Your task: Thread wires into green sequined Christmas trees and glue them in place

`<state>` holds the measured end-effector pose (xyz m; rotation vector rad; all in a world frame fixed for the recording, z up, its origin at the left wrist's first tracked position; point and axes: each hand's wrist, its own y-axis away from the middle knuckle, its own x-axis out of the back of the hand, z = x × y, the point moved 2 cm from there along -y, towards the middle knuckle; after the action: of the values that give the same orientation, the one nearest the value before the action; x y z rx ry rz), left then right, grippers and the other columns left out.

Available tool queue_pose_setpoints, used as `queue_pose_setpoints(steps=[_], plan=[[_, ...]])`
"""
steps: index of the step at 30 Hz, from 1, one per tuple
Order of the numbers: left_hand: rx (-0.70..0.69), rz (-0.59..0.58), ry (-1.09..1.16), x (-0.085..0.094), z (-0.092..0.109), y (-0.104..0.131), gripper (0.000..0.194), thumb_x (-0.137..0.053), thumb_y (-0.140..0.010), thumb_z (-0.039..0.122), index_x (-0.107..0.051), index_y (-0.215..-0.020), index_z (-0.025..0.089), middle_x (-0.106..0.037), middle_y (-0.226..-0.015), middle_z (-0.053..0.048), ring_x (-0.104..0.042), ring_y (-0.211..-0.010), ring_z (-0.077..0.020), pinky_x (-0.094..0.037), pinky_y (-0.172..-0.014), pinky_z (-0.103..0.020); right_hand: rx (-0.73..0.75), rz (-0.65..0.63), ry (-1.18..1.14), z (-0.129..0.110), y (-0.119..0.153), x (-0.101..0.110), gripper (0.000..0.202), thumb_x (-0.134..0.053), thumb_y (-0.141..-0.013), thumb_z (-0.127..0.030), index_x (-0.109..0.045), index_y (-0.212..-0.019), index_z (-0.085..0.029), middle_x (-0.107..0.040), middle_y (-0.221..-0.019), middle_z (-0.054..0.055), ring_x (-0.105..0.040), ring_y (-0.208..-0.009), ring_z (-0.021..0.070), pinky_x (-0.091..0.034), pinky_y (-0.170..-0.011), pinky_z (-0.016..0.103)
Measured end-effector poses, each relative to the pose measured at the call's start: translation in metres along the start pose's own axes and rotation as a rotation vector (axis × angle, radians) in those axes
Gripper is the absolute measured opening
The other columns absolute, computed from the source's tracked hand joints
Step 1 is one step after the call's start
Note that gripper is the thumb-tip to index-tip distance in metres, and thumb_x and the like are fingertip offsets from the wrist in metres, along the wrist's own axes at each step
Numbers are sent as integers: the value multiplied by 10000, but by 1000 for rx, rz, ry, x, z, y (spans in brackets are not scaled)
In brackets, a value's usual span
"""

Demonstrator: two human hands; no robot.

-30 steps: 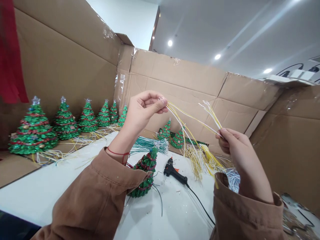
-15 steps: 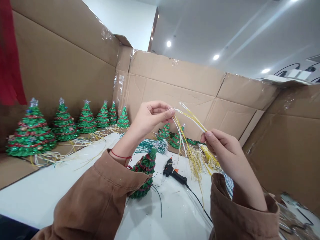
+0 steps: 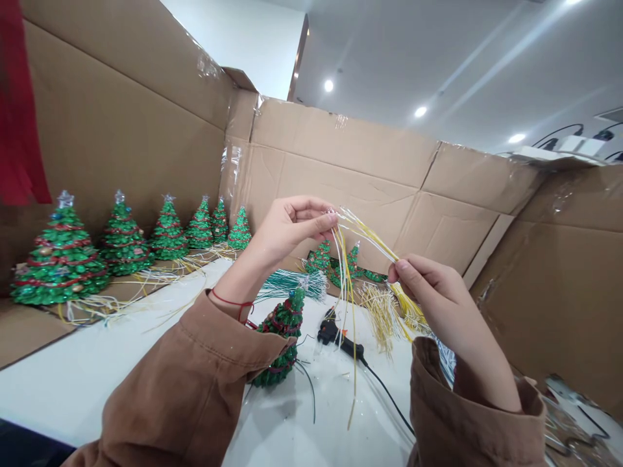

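My left hand (image 3: 306, 224) is closed in a pinch on the ends of several yellow and white wires (image 3: 346, 279), which hang down over the table. My right hand (image 3: 431, 285) pinches a second small bundle of yellow and white wires (image 3: 372, 241), whose free tips reach up and left close to my left fingertips. Whether the two bundles are joined there is too fine to see. Below my left forearm stands a green decorated Christmas tree figurine (image 3: 287, 331), partly covered by the brown sleeve, with thin dark wires at its base.
A black hot glue gun (image 3: 338, 337) with a cord lies on the white table (image 3: 292, 428). Behind it are green wires (image 3: 292, 285) and a yellow-white wire pile (image 3: 382, 311). More tree figurines (image 3: 61, 259) line the left side. Cardboard walls (image 3: 341, 155) surround the table.
The wires hanging from my left hand have swung left and now hang straighter, in front of the glue gun. The bundle tips in my right hand have shifted slightly left and down.
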<state>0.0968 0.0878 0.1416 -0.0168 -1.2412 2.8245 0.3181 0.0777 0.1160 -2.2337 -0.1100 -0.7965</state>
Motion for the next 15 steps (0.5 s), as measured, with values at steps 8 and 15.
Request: queue_pose_setpoints(steps=[8, 15], plan=[[-22, 7, -7, -1, 3, 1, 114, -697, -692, 217, -670, -775, 145, -670, -680, -3, -595, -569, -70, -491, -560, -200, -9, -30, 35, 1, -1, 0, 382, -414, -891, -470, -562, -685, -185, -403, -563, -34, -332, -529, 102, -242, -500, 248], [-93, 76, -18, 1, 3, -1, 54, -683, -688, 200, -655, -703, 156, -623, -596, 19, -568, -523, -65, -480, -539, -202, -35, -62, 31, 0, 0, 0, 391, -417, -883, -486, -546, -670, -185, -323, -531, -46, -293, -511, 99, -223, -482, 242]])
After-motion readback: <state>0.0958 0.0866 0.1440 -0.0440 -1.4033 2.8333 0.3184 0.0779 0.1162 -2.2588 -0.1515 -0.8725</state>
